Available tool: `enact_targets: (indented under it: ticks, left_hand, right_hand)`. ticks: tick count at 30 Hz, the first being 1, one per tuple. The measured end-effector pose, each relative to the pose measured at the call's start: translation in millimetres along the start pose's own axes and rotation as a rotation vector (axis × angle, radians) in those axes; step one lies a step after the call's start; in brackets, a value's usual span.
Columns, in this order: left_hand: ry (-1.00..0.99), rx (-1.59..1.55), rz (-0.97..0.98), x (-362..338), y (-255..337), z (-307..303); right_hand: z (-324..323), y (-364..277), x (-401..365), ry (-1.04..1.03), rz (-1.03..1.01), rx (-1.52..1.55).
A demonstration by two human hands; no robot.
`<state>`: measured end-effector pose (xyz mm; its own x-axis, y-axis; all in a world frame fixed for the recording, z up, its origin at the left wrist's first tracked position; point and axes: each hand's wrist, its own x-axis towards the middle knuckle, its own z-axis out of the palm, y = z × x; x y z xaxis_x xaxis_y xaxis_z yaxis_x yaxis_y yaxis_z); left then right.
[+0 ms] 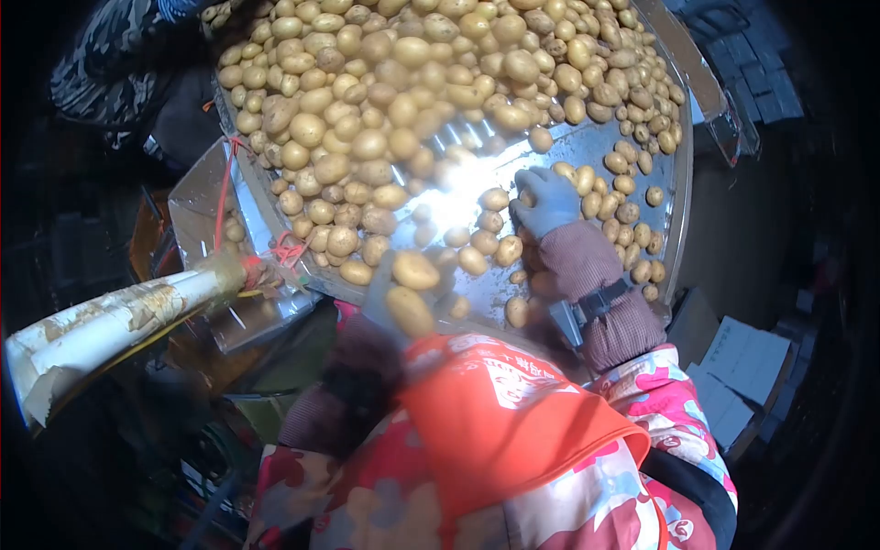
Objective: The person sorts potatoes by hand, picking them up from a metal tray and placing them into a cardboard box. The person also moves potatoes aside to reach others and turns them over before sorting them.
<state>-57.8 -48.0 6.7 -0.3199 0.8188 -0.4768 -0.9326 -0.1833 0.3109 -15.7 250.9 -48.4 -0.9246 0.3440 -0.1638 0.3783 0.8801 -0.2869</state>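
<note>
My left hand [378,298], in a grey glove and slightly blurred, is at the near edge of the metal table [596,139]. It is closed around potatoes; a yellow potato [415,270] and another potato [410,311] show in its grip. Farther forward, my right hand [552,197] wears a blue-grey glove and reaches over the metal surface. Its fingers curl down over a potato [526,196], mostly hidden by the glove. Several loose potatoes [484,242] lie between the two hands, and others [610,203] sit just right of my right hand.
A large heap of potatoes [367,119] covers the far and left part of the table. At left stand a cardboard box [197,203] and a white wrapped pole [128,316] with red ties. A camouflage sleeve [105,69] shows upper left. White boxes [744,362] stand at right.
</note>
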Motion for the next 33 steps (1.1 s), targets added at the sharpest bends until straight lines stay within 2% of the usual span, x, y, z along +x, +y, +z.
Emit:
enact_targets:
  ticks: [3,5,6,8,9,11,14,15,16,17,18,19,20,22,23,24,25,26,27,28,31,32,33]
  left_hand:
    - [-0.063,-0.253,-0.025,-1.5,19.6,22.5]
    - [0.112,-0.323,-0.017,1.9,25.0,33.0]
    - [0.199,-0.350,-0.019,5.3,27.4,34.9]
    - [-0.150,-0.431,-0.146,17.5,22.7,-1.1]
    - [-0.221,-0.433,-0.160,19.3,21.1,-15.4]
    - [-0.075,-0.382,-0.097,11.4,20.7,-16.9]
    - [-0.004,-0.344,-0.054,5.8,23.0,-8.7]
    - [0.001,-0.341,-0.044,5.4,26.3,-4.8]
    - [0.001,-0.349,-0.040,3.4,27.9,-0.1]
    - [0.006,-0.353,-0.034,4.7,29.8,1.8]
    - [0.009,-0.359,-0.033,5.9,29.7,2.0]
    - [0.012,-0.361,-0.038,7.7,27.8,-0.4]
    - [0.014,-0.355,-0.041,9.2,26.4,-3.9]
    - [0.008,-0.347,-0.053,11.9,23.9,-11.4]
    - [0.005,-0.346,-0.057,12.0,22.4,-13.4]
    - [0.006,-0.348,-0.062,11.7,20.9,-14.8]
    - [0.007,-0.346,-0.058,12.6,21.2,-15.2]
    - [0.007,-0.346,-0.052,13.2,21.3,-14.5]
    - [0.009,-0.342,-0.044,12.5,23.4,-15.1]
    - [0.013,-0.338,-0.037,12.3,24.3,-14.7]
    - [0.013,-0.325,-0.010,8.3,29.1,-14.0]
    - [0.016,-0.321,0.000,3.8,28.8,-14.4]
    - [0.019,-0.318,0.005,2.7,29.2,-15.4]
  right_hand:
    - [-16.0,-37.5,-30.3,0.194,0.095,0.530]
    - [-60.5,-71.5,-40.9,-0.268,-0.184,0.851]
    - [-53.3,-62.8,-23.3,-0.315,-0.597,0.615]
    - [-51.1,-52.3,15.8,-0.058,-0.387,0.526]
    - [-50.4,-50.1,38.4,0.071,-0.289,0.484]
    - [-51.1,-44.7,76.2,0.322,-0.065,0.001]
    - [-40.8,-39.6,96.4,0.174,0.064,0.061]
    - [-19.7,-31.0,91.8,0.186,-0.038,0.470]
    - [-30.8,-58.0,64.8,0.072,0.059,0.698]
    - [-74.4,-100.0,30.0,-0.255,0.261,0.971]
    - [-41.8,-98.1,9.9,-0.101,-0.100,0.870]
    - [-54.9,-110.2,-7.3,-0.375,-0.295,0.806]
    - [-36.6,-110.1,-17.1,-0.296,-0.584,0.841]
    - [-46.2,-104.8,19.3,-0.532,-0.576,0.439]
    - [-75.7,-103.6,37.0,-0.562,-0.262,0.597]
    - [-105.0,-102.4,54.5,-0.524,0.057,0.783]
    - [-88.9,-72.8,76.2,-0.013,0.010,0.996]
    - [-89.6,-46.0,113.9,0.360,-0.131,0.401]
    - [-81.1,-22.0,139.1,0.589,-0.129,-0.163]
    - [-62.3,6.0,162.3,0.444,-0.128,0.010]
    - [-68.8,-10.8,155.3,0.213,-0.062,0.647]
    - [-78.8,-35.5,133.3,-0.051,0.048,1.165]
    - [-82.6,-44.5,108.1,-0.141,0.039,1.329]
